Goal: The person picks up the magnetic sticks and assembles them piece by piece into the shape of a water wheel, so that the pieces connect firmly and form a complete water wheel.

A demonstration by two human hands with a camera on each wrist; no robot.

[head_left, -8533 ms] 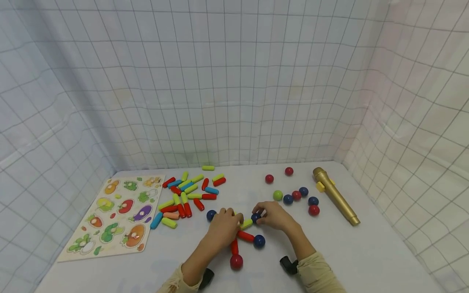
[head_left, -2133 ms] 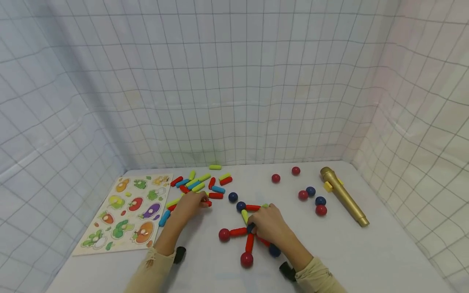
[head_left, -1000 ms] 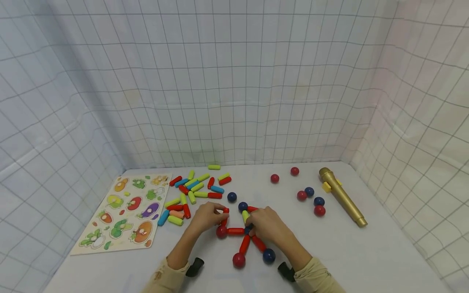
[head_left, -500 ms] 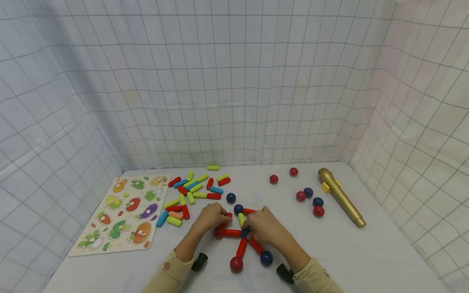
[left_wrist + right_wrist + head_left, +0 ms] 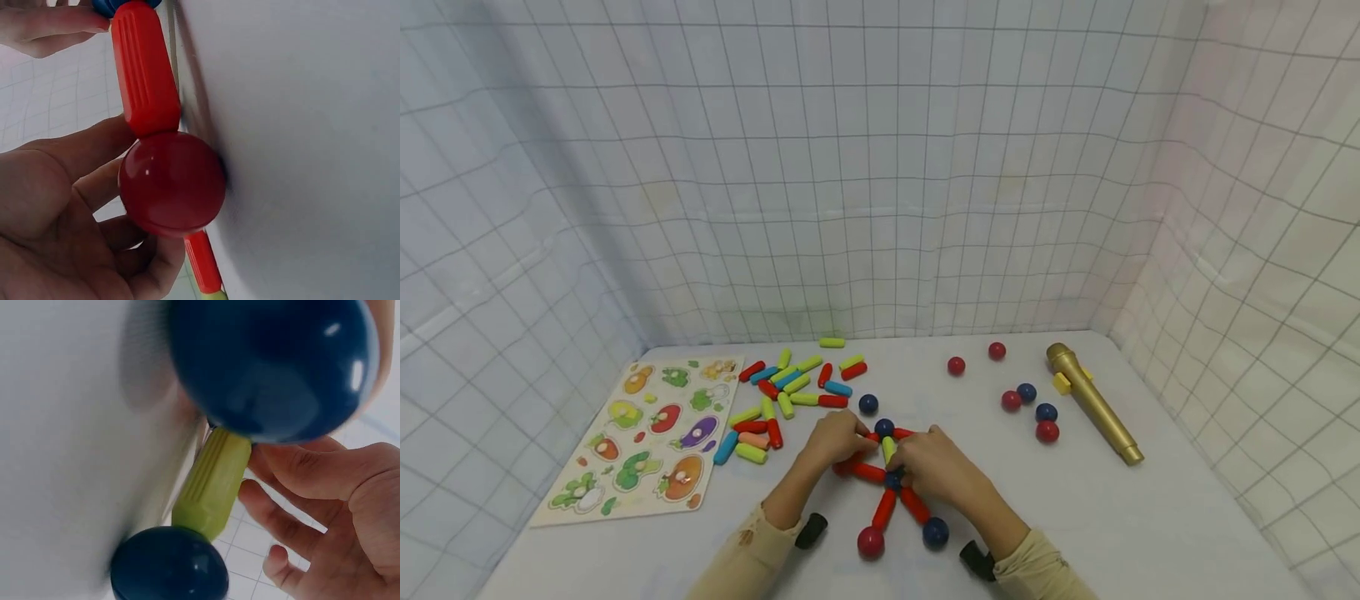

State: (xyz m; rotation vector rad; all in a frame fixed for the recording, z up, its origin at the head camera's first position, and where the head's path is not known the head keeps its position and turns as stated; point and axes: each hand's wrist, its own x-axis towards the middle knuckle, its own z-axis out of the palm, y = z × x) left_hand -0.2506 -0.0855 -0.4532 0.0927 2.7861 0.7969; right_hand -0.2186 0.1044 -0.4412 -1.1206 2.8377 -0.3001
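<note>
My left hand (image 5: 835, 442) pinches a red magnetic rod (image 5: 872, 437), one end at the far blue ball (image 5: 884, 427) of a flat figure of magnetic rods and balls. Just below those fingers, a red ball (image 5: 172, 184) sits on another red rod (image 5: 147, 75), which leads to the blue hub ball (image 5: 893, 480). My right hand (image 5: 942, 467) grips the figure around that hub, partly hiding it. A yellow-green rod (image 5: 889, 450) joins the hub and far ball. Two red rods slope nearer, ending in a red ball (image 5: 871, 543) and a blue ball (image 5: 936, 533).
Loose rods (image 5: 805, 400) in several colours lie at the left, beside a vegetable puzzle board (image 5: 617, 515). A loose blue ball (image 5: 868, 404) lies behind the figure. More balls (image 5: 1011, 401) and a gold toy microphone (image 5: 1097, 408) are at the right.
My left hand has carried a red rod from the pile to the figure, bringing its end from above the red ball to the far blue ball. My right hand stays at the hub.
</note>
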